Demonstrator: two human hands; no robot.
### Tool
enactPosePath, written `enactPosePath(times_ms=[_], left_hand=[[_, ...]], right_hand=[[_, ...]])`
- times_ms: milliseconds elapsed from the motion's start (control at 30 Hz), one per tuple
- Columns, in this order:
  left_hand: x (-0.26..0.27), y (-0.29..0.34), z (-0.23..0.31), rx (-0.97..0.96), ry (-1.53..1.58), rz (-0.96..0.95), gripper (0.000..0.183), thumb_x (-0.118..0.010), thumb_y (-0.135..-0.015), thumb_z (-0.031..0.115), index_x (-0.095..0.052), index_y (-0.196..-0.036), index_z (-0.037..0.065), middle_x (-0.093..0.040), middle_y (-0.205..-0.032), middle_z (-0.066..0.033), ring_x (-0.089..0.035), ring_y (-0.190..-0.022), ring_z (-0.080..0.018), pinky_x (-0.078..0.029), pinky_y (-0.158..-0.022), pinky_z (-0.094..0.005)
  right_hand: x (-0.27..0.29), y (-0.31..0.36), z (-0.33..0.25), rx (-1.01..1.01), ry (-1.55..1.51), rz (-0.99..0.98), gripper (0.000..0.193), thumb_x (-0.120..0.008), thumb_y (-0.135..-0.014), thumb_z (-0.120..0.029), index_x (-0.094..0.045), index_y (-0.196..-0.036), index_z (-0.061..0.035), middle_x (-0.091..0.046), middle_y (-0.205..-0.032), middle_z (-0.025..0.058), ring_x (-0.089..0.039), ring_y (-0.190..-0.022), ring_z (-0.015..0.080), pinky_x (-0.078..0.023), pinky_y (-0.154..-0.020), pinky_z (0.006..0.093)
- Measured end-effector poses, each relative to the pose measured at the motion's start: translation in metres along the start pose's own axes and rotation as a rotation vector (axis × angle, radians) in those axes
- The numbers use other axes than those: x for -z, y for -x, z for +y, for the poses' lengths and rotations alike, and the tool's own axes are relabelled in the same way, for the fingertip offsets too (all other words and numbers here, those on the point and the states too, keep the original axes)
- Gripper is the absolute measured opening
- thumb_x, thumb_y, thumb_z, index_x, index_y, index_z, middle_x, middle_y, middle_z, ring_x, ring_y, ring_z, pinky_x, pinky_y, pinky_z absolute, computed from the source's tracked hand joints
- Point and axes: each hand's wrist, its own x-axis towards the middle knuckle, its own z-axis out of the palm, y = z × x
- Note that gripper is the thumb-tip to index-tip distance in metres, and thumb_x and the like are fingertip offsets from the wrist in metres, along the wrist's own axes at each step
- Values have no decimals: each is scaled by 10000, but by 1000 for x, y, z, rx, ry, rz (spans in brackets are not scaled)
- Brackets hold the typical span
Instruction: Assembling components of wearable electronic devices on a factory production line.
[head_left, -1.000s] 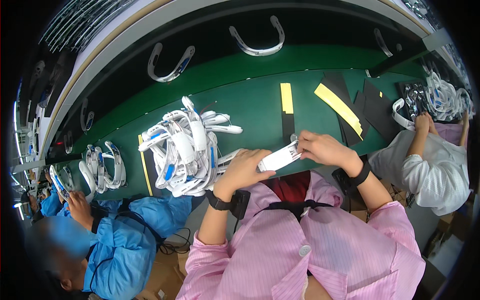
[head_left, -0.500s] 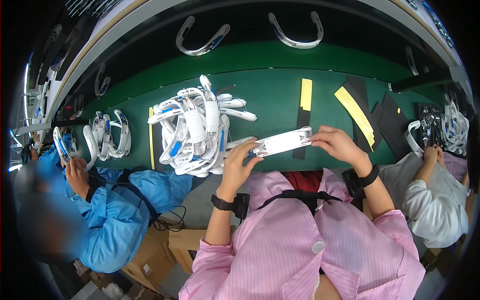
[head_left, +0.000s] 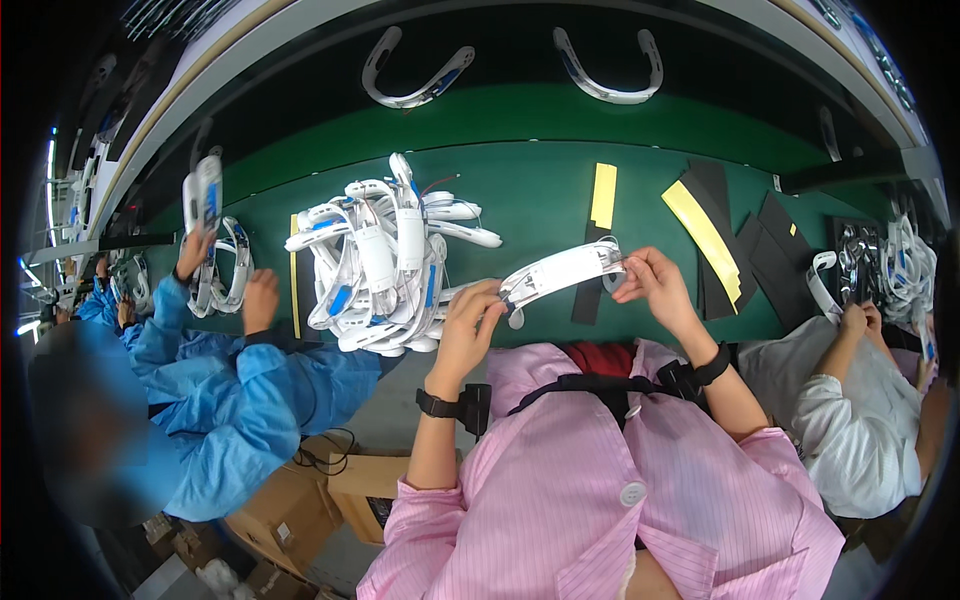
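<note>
A curved white plastic band (head_left: pixel 562 272), with thin wires showing at its ends, is held level above the green bench in front of me. My left hand (head_left: pixel 468 328) pinches its left end between thumb and fingers. At the other end, my right hand (head_left: pixel 650 282) grips the tip with thumb and forefinger. To the left of my left hand lies a tangled pile of similar white bands (head_left: pixel 375 260), some with blue parts and loose wires. Beneath and behind the held band is a black strip (head_left: pixel 587 302) with a yellow piece (head_left: pixel 604 195) at its far end.
Black sheets (head_left: pixel 770 250) and a yellow curved strip (head_left: pixel 702 235) lie to the right. Two U-shaped white bands (head_left: pixel 610 95) rest along the dark back ledge. A co-worker in blue (head_left: pixel 215 420) sits at left, another in pale clothing (head_left: pixel 850 420) at right. Cardboard boxes (head_left: pixel 280 510) stand below.
The held band has turned so its curved outline shows more, with my right hand's grip shifted at its end. The co-worker at left has raised a white band toward the back.
</note>
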Motion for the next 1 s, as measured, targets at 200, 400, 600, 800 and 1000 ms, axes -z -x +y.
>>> enactPosePath(times_ms=[200,400,600,800,1000], left_hand=[[3,-6,3,-30,-61,-35,107,-588,-851,135,-606,-890,38,-584,-1070,-102,-540,-1022,-300,-372,-945,-434],[7,-10,3,-147,-235,-129,121,-604,-839,174,-627,-893,67,-588,-1058,-59,-553,-1024,-245,-334,-1003,-477],[34,-37,35,-168,-134,-158,158,-656,-799,210,-630,-876,74,-605,-1061,-74,-565,-1003,-246,-384,-946,-417],[1,-85,59,-12,163,-401,356,-621,-850,245,-553,-1109,11,-609,-1098,-121,-587,-1022,-229,-459,-835,-340],[-22,-109,65,451,513,-1290,312,-613,-870,310,-542,-959,20,-591,-662,-25,-554,-520,-92,-430,-498,-228]], right_hand=[[-1,8,-27,243,502,-140,468,-540,-894,-62,-344,-1320,-61,-482,-747,43,-536,-580,121,-500,-572,267],[-8,8,-39,656,988,-40,291,-613,-802,-76,-568,-1089,-98,-589,-843,79,-609,-703,268,-496,-605,347],[-4,3,-32,654,921,-102,132,-613,-797,-48,-569,-921,-43,-589,-904,82,-609,-725,273,-489,-627,332],[-8,2,-44,431,774,-285,114,-593,-812,-16,-590,-925,1,-589,-883,92,-599,-734,231,-468,-643,308],[30,-6,-49,495,608,-379,127,-581,-826,3,-672,-914,9,-588,-914,71,-572,-714,146,-453,-625,275]])
